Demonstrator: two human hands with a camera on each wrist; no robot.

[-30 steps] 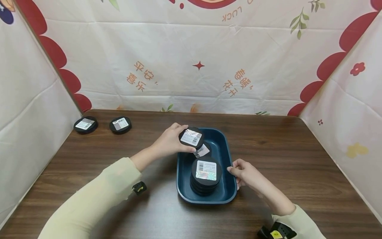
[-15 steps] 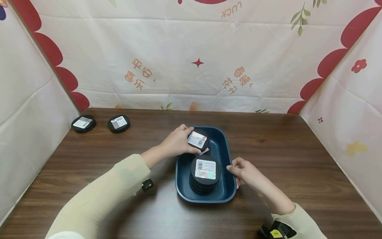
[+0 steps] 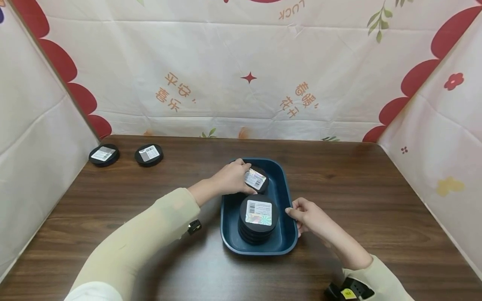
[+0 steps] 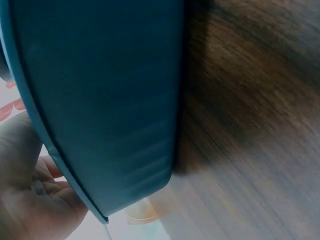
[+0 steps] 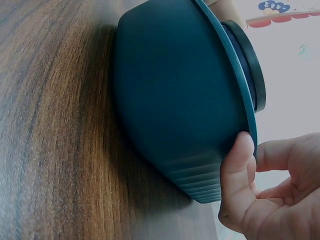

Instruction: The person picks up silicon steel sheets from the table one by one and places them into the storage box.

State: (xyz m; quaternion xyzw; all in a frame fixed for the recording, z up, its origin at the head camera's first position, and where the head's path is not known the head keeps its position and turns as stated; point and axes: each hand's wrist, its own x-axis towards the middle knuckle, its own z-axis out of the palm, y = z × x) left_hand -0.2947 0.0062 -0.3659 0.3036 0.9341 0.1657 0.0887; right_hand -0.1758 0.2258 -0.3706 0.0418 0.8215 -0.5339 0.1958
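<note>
A dark blue tray [image 3: 260, 248] lies on the table with a stack of round black discs [image 3: 260, 217] in its near half, the top one bearing a white label. In the tray's far half, my left hand [image 3: 234, 177] grips the edge of another labelled black disc [image 3: 260, 179]; what lies beneath that disc is mostly hidden. My right hand [image 3: 306, 215] pinches the tray's right rim between thumb and fingers, as the right wrist view also shows. From the left wrist camera, the left hand [image 4: 35, 195] reaches over the tray wall [image 4: 105, 100], its fingertips hidden.
Two more labelled black discs, one at the far left corner [image 3: 104, 155] and one beside it [image 3: 149, 155], lie on the brown wooden table [image 3: 357, 184]. Printed white cloth [image 3: 211, 54] walls in the back and both sides.
My left hand has moved right and lowered its disc over the spot where another labelled disc showed before. The right hand keeps its hold on the rim.
</note>
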